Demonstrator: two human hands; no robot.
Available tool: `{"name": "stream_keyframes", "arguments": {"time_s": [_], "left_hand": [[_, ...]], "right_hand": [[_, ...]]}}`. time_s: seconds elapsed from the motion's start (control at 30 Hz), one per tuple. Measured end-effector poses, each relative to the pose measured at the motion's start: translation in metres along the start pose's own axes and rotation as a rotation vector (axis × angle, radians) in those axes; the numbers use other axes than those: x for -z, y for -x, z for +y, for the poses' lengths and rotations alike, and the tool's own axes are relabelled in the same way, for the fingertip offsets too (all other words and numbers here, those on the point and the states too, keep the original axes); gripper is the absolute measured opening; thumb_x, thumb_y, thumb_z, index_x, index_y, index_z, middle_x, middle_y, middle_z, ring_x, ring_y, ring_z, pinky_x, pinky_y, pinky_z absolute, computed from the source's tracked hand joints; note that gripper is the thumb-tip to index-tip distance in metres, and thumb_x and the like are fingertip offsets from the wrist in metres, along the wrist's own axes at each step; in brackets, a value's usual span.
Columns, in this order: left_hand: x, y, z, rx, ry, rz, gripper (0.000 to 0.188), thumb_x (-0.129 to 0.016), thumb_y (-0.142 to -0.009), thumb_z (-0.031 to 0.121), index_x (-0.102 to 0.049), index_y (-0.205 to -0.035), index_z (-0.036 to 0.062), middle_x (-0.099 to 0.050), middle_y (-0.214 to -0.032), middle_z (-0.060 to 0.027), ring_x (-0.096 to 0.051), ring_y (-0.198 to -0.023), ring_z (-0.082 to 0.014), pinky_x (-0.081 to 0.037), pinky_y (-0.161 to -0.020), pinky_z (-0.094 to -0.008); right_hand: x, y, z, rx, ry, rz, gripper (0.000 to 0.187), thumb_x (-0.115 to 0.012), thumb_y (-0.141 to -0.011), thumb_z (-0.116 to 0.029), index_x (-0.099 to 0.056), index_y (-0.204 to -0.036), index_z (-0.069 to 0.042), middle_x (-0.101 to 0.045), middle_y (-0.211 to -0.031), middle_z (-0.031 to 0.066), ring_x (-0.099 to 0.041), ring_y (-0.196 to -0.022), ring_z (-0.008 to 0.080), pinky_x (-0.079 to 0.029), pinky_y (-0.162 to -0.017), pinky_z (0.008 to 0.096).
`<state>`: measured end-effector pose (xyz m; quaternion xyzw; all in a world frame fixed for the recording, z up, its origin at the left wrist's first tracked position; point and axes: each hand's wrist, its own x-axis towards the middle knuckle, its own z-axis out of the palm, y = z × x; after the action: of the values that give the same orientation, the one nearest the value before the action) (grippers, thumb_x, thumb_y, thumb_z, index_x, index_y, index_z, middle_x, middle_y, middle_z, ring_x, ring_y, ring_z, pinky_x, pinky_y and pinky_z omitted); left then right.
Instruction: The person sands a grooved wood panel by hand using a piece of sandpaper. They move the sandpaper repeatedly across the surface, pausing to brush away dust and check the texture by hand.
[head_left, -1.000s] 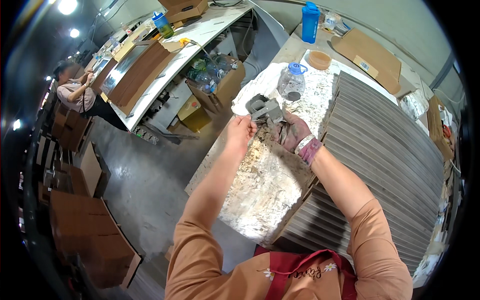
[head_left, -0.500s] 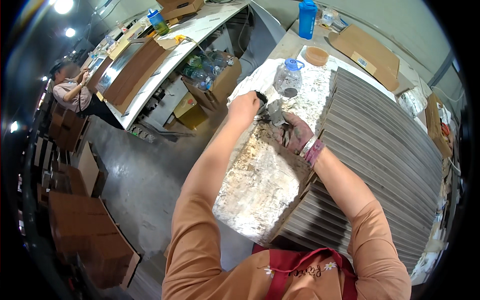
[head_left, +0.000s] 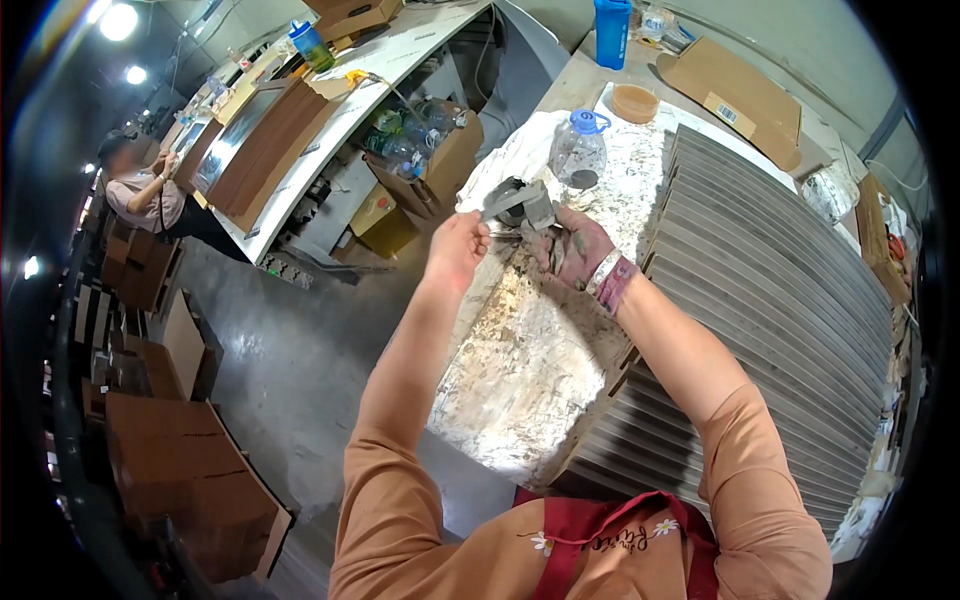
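My bare left hand (head_left: 460,245) is nearly closed, the thumb and fingertips pinched on the near end of a flat grey strip (head_left: 497,203). My right hand (head_left: 583,252), in a stained purple glove (head_left: 612,280), is bent around the lower side of a grey block (head_left: 541,207), the thumb up by its right edge.

My curled fingers hide part of the strip's end, and the glove covers the underside of the block. A dark opening shows behind the strip, but I can't make out what is inside it, nor whether strip and block are joined. The tall blue bottle (head_left: 612,38) is cut off by the upper edge.

The block sits between my hands, above the table (head_left: 530,350), right up against the gloved fingers; the strip slants from my left fingertips up toward it. Just beyond are a white cloth (head_left: 512,150) and a clear jug (head_left: 579,162) with a blue cap. Grooved boards (head_left: 770,300) lie right of my glove.
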<state>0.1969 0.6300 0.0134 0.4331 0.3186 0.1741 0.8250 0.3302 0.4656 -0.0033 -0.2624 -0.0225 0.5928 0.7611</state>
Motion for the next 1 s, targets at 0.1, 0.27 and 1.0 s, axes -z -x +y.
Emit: {"name": "stream_keyframes", "arguments": {"time_s": [0.1, 0.27, 1.0], "left_hand": [[0.002, 0.000, -0.007, -0.072, 0.069, 0.089, 0.007, -0.057, -0.092, 0.014, -0.053, -0.089, 0.0090, -0.057, -0.071, -0.0009, -0.053, -0.061, -0.0105, -0.042, -0.056, -0.0220], [-0.009, 0.023, -0.012, -0.088, 0.099, -0.013, 0.007, -0.057, -0.092, 0.014, -0.052, -0.088, 0.0100, -0.056, -0.071, 0.0001, -0.052, -0.061, -0.0088, -0.043, -0.057, -0.0217], [-0.019, 0.027, -0.044, -0.262, 0.182, 0.160, 0.010, -0.054, -0.095, 0.015, -0.053, -0.088, 0.0074, -0.056, -0.070, -0.0012, -0.052, -0.062, -0.0103, -0.043, -0.060, -0.0240]], "right_hand": [[-0.005, 0.003, 0.002, -0.045, -0.024, 0.011, 0.032, -0.046, -0.099, -0.028, -0.054, -0.119, -0.005, -0.065, -0.105, 0.0149, -0.067, -0.084, 0.0268, -0.057, -0.066, 0.0378], [-0.007, 0.013, -0.001, -0.018, -0.032, 0.122, 0.034, -0.043, -0.100, -0.029, -0.052, -0.119, -0.003, -0.065, -0.103, 0.0162, -0.068, -0.080, 0.0288, -0.057, -0.065, 0.0394], [-0.018, 0.018, 0.017, 0.001, 0.044, 0.040, 0.031, -0.035, -0.102, -0.027, -0.050, -0.118, -0.005, -0.065, -0.104, 0.0161, -0.068, -0.078, 0.0245, -0.056, -0.059, 0.0338]]}}
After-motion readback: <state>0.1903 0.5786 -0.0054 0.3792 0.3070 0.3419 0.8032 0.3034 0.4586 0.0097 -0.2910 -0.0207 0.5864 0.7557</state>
